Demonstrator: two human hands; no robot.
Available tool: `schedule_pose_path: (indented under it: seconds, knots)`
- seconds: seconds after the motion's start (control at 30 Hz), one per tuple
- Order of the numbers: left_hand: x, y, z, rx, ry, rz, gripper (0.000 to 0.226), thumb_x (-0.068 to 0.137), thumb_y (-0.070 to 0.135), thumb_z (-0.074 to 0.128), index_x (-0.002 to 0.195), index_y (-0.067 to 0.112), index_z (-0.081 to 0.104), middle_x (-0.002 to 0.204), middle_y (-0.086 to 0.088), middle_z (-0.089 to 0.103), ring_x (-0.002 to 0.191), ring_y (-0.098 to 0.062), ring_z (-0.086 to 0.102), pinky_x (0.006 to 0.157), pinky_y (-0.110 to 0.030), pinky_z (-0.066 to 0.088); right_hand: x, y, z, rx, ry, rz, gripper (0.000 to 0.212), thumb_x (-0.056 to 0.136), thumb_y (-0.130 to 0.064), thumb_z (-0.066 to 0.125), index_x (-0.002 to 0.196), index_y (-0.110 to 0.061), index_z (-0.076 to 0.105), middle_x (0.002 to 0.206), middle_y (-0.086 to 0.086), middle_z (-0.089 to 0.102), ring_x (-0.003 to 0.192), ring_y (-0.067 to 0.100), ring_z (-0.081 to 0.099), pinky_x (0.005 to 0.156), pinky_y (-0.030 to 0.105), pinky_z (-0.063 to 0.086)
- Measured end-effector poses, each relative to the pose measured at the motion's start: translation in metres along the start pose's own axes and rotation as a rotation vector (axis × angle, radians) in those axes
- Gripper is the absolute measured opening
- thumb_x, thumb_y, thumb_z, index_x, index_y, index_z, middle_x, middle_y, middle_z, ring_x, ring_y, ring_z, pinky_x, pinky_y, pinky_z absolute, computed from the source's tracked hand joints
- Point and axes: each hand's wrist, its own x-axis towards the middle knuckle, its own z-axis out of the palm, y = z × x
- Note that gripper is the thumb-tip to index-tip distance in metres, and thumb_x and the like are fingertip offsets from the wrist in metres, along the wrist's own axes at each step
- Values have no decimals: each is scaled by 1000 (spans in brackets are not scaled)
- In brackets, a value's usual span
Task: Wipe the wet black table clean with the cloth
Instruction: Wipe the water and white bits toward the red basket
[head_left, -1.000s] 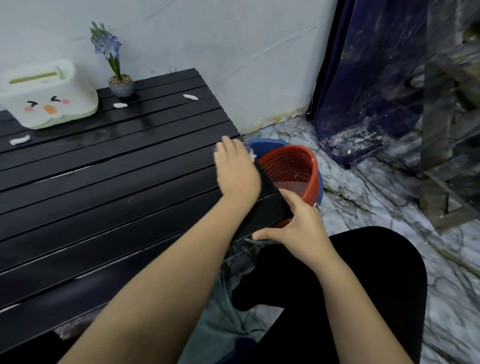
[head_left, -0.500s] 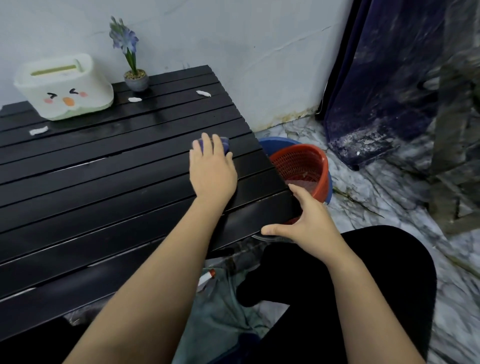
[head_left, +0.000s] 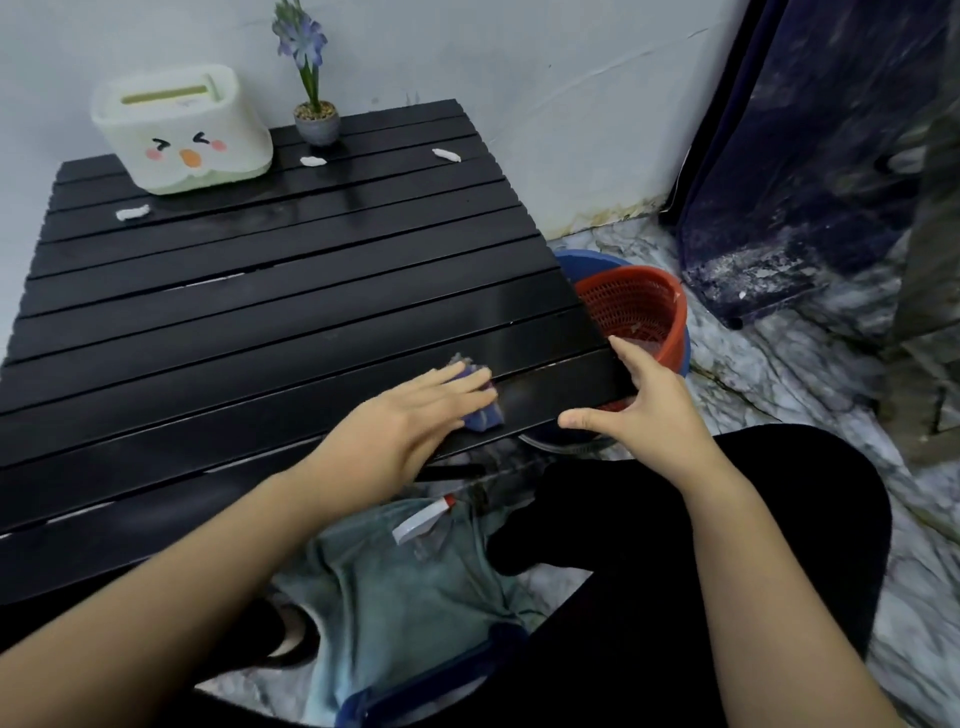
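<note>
The black slatted table (head_left: 249, 291) fills the left and middle of the view, with a wet sheen on its slats. My left hand (head_left: 410, 421) lies flat on a small purple-blue cloth (head_left: 480, 410) and presses it onto the slats near the table's front right corner. Most of the cloth is hidden under my fingers. My right hand (head_left: 649, 400) grips the right edge of the table at that corner, thumb below and fingers along the edge.
A white tissue box (head_left: 182, 130) with a face and a small potted flower (head_left: 314, 111) stand at the table's back. White scraps (head_left: 445, 154) lie on the slats. A red basket (head_left: 636, 312) in a blue basin sits on the floor right of the table.
My left hand has dragged the cloth from the table's right edge leftward, then toward me to the front slats. My right hand keeps hold of the corner. The camera has tilted down.
</note>
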Motion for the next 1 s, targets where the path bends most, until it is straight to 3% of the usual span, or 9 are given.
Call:
schedule_pose_path:
  seconds: [0.07,0.17,0.33,0.47,0.57,0.7,0.8,0.9,1.0]
  knots:
    - [-45,-5,-16,16,-8,-38,42,102,20,41,144,18,45,156,6,37,148,-13,26,120,-39,27,-1,-2,-1,-6,-10,9,81,59,-21,94,112,-51,41,96,-50,43,88,-39,42,78,-8,32]
    - [-75,-9,-25,48,-33,-60,45,101,22,39,145,18,43,157,5,35,148,-17,25,118,-42,27,-2,-1,-1,-13,2,5,82,58,-22,94,113,-50,40,94,-51,45,90,-37,43,79,-6,34]
    - [-5,1,3,117,-41,37,45,104,23,35,149,20,38,158,6,31,150,-17,20,121,-37,23,1,5,-1,-6,-8,24,87,56,-25,95,125,-42,44,100,-47,47,93,-35,45,85,0,37]
    - [93,23,38,102,-95,143,44,104,22,40,148,17,39,157,-2,34,149,-24,22,121,-39,23,0,5,1,6,4,32,104,51,-37,95,142,-20,47,133,-21,56,120,-13,49,105,19,41]
    - [126,28,48,111,-139,178,46,104,23,41,149,16,37,157,-3,34,149,-26,21,120,-41,23,-1,1,-2,-3,4,25,89,53,-37,95,132,-27,56,126,-16,65,118,-1,57,102,37,48]
    - [98,19,40,61,-84,184,43,103,24,43,146,18,43,155,0,38,148,-21,24,119,-38,27,-1,-1,0,20,-4,70,110,44,-48,92,140,-21,48,139,-11,55,126,-1,47,110,32,41]
    - [40,11,20,20,-9,74,40,103,17,45,143,19,47,154,2,40,148,-16,26,119,-36,28,-3,-7,1,22,-16,112,103,39,-53,92,130,-31,48,128,-21,56,120,-2,53,109,35,43]
    - [-38,-1,-5,7,40,-89,41,103,13,42,143,20,47,154,6,38,148,-11,25,120,-35,25,-3,-17,7,-210,-7,114,132,43,-73,81,153,-25,27,163,-5,21,150,16,17,122,43,18]
    - [-122,-13,-27,53,121,-323,42,101,18,37,142,18,48,154,5,40,147,-13,28,121,-34,24,1,-33,27,-341,-1,-89,116,68,-83,56,157,-22,15,166,-5,1,151,10,-8,121,39,-8]
